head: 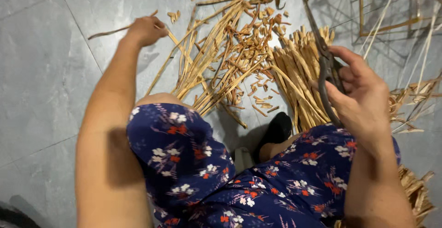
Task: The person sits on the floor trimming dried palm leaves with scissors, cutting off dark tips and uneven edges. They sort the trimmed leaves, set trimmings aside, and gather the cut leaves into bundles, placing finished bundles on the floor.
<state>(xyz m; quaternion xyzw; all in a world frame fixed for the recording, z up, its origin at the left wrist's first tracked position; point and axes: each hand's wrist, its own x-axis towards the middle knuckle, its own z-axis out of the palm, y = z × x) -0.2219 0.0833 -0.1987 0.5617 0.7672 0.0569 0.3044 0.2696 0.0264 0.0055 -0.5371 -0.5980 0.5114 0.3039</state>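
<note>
My left hand (145, 30) reaches out over the grey tiled floor and is closed on a long dried reed strip (108, 32) that sticks out to the left. My right hand (361, 94) grips dark metal scissors (324, 62), blades pointing up and away, shut. Between the hands lies a loose heap of long dried stalks (216, 57) and short cut pieces (258, 34). A neater bundle of cut stalks (297, 76) lies just left of the scissors.
My knees in dark blue floral cloth (193, 163) fill the lower frame, with a black shoe (276, 129) between them. More dried strips (414, 103) lie at the right, a thin stick frame (391, 7) at top right. Grey floor tiles (41, 71) spread left.
</note>
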